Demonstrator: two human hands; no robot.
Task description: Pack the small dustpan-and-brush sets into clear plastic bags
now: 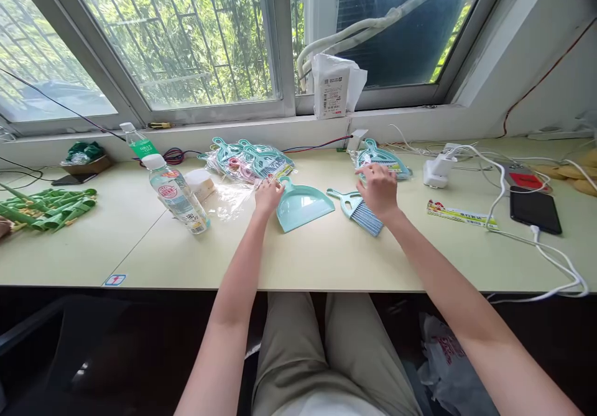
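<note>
My left hand (269,196) has its fingers drawn together beside the handle of a teal dustpan (304,207), at the edge of crumpled clear plastic (232,199); what they pinch is too small to tell. Over a small brush (367,217) with blue-grey bristles is my right hand (380,191), fingers bent and apart, with nothing seen in it. The brush lies on the table right of the dustpan. Just behind my right hand sits a wrapped dustpan set (383,157). Several more wrapped sets (252,158) are piled behind my left hand.
Bottles (180,199) stand left on the table (186,267). Green folded strips (51,208) lie far left, near part of another person's hand (4,227). To the right are a white plug adapter (438,168), cables, a yellow printed strip (461,214) and a phone (535,209).
</note>
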